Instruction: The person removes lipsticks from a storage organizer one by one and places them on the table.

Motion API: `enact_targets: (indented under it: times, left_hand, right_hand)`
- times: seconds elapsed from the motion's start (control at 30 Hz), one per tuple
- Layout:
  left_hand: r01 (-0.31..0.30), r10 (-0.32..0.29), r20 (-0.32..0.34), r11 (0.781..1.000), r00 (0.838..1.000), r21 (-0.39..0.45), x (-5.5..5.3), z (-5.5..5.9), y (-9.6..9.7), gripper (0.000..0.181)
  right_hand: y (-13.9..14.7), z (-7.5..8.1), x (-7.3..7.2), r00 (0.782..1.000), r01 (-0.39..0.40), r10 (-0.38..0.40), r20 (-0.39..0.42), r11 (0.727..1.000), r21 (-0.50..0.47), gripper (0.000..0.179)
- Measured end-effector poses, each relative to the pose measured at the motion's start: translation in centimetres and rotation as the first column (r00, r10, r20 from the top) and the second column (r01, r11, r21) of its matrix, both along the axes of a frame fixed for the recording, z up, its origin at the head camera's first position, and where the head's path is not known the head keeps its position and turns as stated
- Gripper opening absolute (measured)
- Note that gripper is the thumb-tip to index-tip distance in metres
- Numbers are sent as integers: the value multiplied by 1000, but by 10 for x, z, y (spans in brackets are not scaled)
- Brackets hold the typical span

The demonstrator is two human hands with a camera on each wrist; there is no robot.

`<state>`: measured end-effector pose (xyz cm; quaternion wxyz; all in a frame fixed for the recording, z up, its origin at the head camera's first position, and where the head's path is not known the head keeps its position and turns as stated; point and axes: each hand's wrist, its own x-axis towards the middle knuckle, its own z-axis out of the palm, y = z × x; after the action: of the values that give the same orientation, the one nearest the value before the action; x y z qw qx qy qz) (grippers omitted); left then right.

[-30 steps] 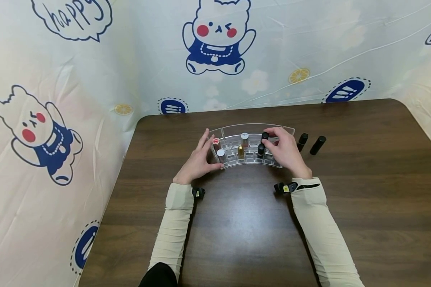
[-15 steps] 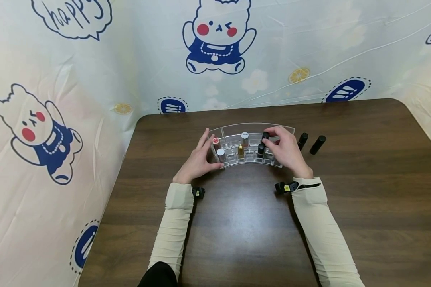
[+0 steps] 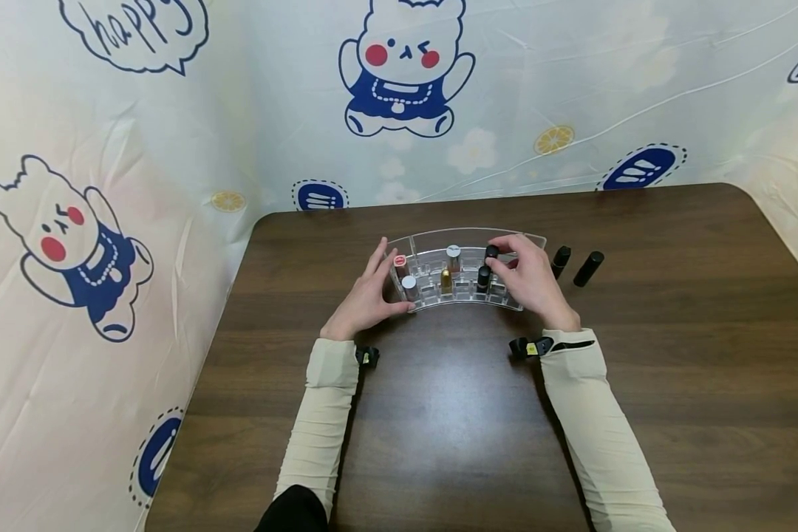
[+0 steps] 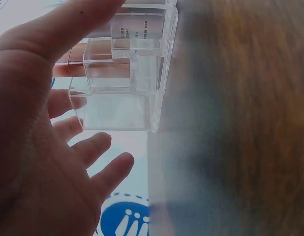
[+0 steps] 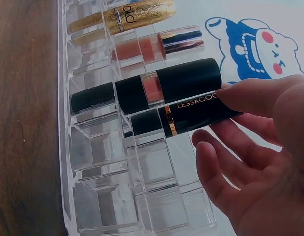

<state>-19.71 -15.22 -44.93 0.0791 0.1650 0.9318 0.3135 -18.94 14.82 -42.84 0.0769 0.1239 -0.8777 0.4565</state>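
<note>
A clear curved lipstick organizer (image 3: 432, 240) stands on the table, with lipsticks upright in several slots. My left hand (image 3: 366, 299) holds its left end, thumb along the front and fingers at the side and back. In the right wrist view, my right hand (image 5: 250, 147) pinches a black lipstick with a gold band (image 5: 191, 118), whose lower end sits in a rear slot. In front of it stands another black lipstick (image 5: 188, 81) with a clear pink window. A gold lipstick (image 3: 446, 281) and a silver-capped pink tube (image 3: 454, 255) occupy the middle slots.
Two black tubes lie on the brown table to the right of the organizer, the nearer one (image 3: 561, 261) close to my right hand, the other (image 3: 588, 269) farther out. A red-topped lipstick (image 3: 400, 264) and a white-topped one (image 3: 408, 285) fill slots at the left end.
</note>
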Motion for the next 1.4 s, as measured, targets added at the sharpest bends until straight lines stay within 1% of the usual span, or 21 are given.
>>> enact_targets:
  times: [0.47, 0.9, 1.1, 1.23, 1.4]
  left_hand:
    - [0, 0, 6, 1000, 1000, -4, 1, -1, 0, 104]
    - [3, -3, 6, 1000, 1000, 10, 1, -1, -1, 103]
    - [3, -4, 3, 1000, 1000, 10, 1, -1, -1, 103]
    - [0, 0, 8, 1000, 1000, 9, 0, -1, -1, 103]
    - [-1, 1, 14, 1000, 1000, 10, 0, 0, 0, 103]
  right_hand:
    - [1, 2, 2, 999, -3, 1, -55, 999, -37, 29]
    - [0, 4, 4, 995, 9, -13, -95, 999, -48, 29]
    - [0, 6, 3, 991, 15, -24, -134, 998, -67, 28]
    - [1, 6, 3, 986, 21, -31, -163, 998, -64, 28]
    - [2, 10, 5, 985, 30, -42, -169, 997, -75, 28]
